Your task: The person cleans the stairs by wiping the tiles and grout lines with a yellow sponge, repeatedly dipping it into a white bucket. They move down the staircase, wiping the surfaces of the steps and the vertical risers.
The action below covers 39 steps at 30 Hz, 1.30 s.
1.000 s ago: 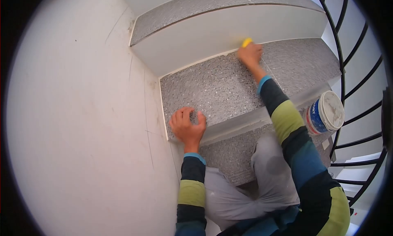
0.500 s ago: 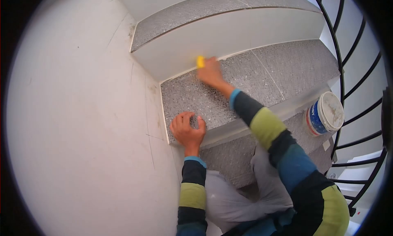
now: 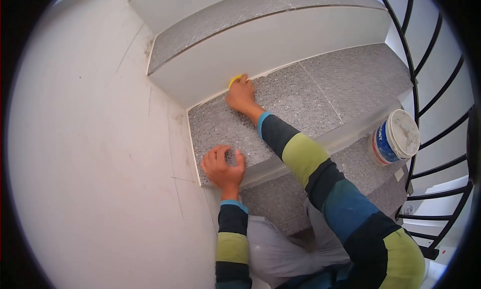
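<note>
My right hand [image 3: 241, 95] is closed on a small yellow hand tool [image 3: 234, 80], mostly hidden behind the fingers. It presses at the joint between the speckled grey stair tread [image 3: 280, 108] and the white riser [image 3: 220, 63]. A pale line of filler [image 3: 265, 73] runs along that joint. Near the tread's front left corner, my left hand [image 3: 223, 166] rests with fingers bent and thumb apart, holding nothing.
A white bucket [image 3: 403, 133] with a blue label stands on the lower step at right, beside the black metal railing [image 3: 446, 91]. The white wall [image 3: 105, 163], marked with thin lines, rises at left. Another tread [image 3: 220, 18] lies above.
My right hand has moved left along the joint with the yellow tool, which now shows less. My left hand stays at the tread's front corner. The view has shifted slightly.
</note>
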Available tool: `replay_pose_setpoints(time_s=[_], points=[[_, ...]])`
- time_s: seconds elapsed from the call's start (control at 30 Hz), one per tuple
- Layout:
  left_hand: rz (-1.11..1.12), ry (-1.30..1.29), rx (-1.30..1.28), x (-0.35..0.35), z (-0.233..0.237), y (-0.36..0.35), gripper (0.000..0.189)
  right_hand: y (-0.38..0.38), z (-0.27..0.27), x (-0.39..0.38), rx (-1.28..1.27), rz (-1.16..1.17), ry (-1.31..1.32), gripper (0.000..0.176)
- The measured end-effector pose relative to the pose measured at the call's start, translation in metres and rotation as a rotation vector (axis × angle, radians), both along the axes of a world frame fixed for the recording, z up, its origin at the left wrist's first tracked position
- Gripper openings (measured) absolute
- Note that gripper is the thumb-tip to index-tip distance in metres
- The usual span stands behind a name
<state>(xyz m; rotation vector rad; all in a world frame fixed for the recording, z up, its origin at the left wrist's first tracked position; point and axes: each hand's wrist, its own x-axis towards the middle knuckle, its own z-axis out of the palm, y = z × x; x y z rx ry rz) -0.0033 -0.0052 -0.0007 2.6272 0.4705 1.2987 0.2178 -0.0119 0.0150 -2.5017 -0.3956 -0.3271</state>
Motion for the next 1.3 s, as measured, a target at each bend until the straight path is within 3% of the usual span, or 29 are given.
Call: replay_pose_setpoints(time_s=[0.07, 0.1, 0.17, 0.3, 0.5, 0.63, 0.7, 0.77, 0.9, 0.97, 1.03, 1.07, 1.1, 1.13, 1.2, 1.27, 1.3], points=[[-0.013, 0.0, -0.017, 0.0, -0.003, 0.004, 0.019, -0.014, 0.005, 0.003, 0.167, 0.311, 0.109, 0.033], [-0.014, -0.012, -0.015, 0.0, -0.003, 0.005, 0.019, -0.026, 0.012, 0.007, 0.167, 0.311, 0.096, 0.033], [-0.012, -0.004, -0.016, -0.001, -0.003, 0.005, 0.019, -0.064, 0.026, 0.018, 0.231, 0.214, 0.173, 0.039], [0.004, 0.005, -0.032, -0.002, -0.002, 0.003, 0.018, -0.123, 0.033, 0.057, 0.15, -0.236, 0.111, 0.049], [-0.007, 0.003, 0.006, 0.0, -0.001, 0.003, 0.019, -0.082, 0.036, 0.052, 0.077, -0.232, 0.261, 0.052], [-0.005, 0.0, -0.005, 0.0, 0.001, 0.001, 0.019, -0.015, 0.013, 0.007, 0.071, 0.006, 0.137, 0.051], [-0.009, -0.006, 0.001, 0.0, 0.002, 0.001, 0.019, 0.025, -0.021, 0.019, 0.087, 0.434, 0.257, 0.047], [-0.01, 0.02, 0.0, -0.002, 0.001, 0.003, 0.02, 0.007, 0.014, -0.02, 0.176, 0.636, 0.235, 0.045], [-0.042, -0.007, -0.014, -0.004, 0.001, 0.002, 0.02, -0.059, 0.041, -0.048, 0.339, 0.671, 0.076, 0.04], [-0.015, 0.015, 0.004, -0.004, 0.002, 0.003, 0.02, -0.118, 0.053, -0.04, 0.315, 0.949, 0.055, 0.037], [-0.023, 0.001, -0.007, -0.002, 0.003, 0.001, 0.019, -0.196, 0.054, -0.029, 0.215, 0.874, -0.101, 0.034], [-0.012, 0.005, 0.007, -0.003, 0.002, 0.001, 0.019, -0.243, 0.083, -0.029, 0.055, 0.827, 0.171, 0.033], [-0.02, 0.005, -0.01, -0.002, 0.002, 0.001, 0.019, -0.289, 0.083, -0.025, 0.003, 0.701, 0.069, 0.031], [-0.012, 0.013, -0.006, -0.002, 0.002, 0.001, 0.019, -0.344, 0.073, -0.02, -0.076, 0.546, -0.254, 0.029], [-0.014, 0.034, -0.011, -0.001, -0.001, 0.0, 0.018, -0.418, 0.096, -0.023, -0.412, 0.003, 0.056, 0.025], [0.011, 0.013, -0.003, 0.001, -0.003, 0.0, 0.019, -0.464, 0.105, -0.032, -0.729, -0.362, 0.24, 0.027], [-0.004, 0.015, -0.004, 0.001, -0.001, 0.0, 0.019, -0.49, 0.094, -0.027, -0.729, -0.376, 0.248, 0.027]])
